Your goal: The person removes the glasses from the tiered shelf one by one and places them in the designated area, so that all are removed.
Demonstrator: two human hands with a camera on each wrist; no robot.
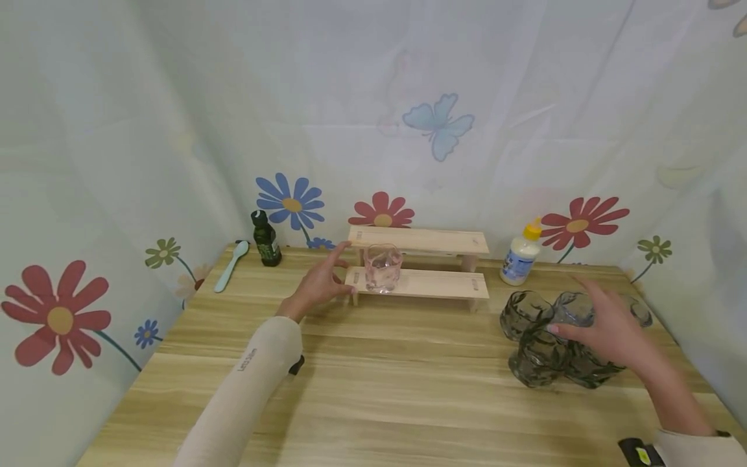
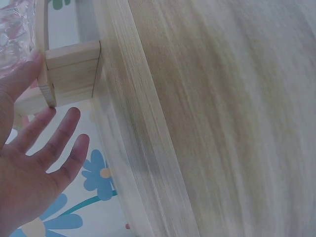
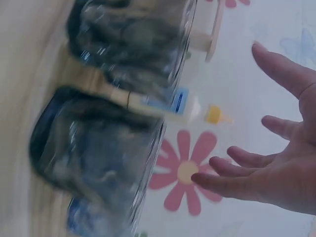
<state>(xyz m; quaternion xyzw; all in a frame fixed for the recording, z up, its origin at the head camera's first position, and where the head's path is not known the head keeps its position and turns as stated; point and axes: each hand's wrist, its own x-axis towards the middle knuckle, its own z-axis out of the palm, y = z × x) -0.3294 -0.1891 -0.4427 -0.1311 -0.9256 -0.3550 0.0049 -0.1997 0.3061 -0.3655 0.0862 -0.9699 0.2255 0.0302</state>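
On the lower step of a small two-step wooden rack (image 1: pixel 434 284) stands a pinkish clear glass (image 1: pixel 383 267). My left hand (image 1: pixel 318 285) is at the rack's left end, its thumb against the lower step's edge (image 2: pixel 43 81). Its other fingers are spread loosely beside the rack in the left wrist view. Over a cluster of several dark grey glasses (image 1: pixel 539 357) hovers my right hand (image 1: pixel 618 327), hiding part of them. In the right wrist view that hand's fingers are spread, apart from the blurred grey glass (image 3: pixel 94 148), with nothing between them.
A glue bottle (image 1: pixel 519 259) with a yellow cap stands right of the rack. Toward the back left are a dark green bottle (image 1: pixel 266 240) and a pale blue spoon (image 1: pixel 231 267). Behind the wooden table (image 1: pixel 373 395) hangs a flowered curtain (image 1: pixel 327 97).
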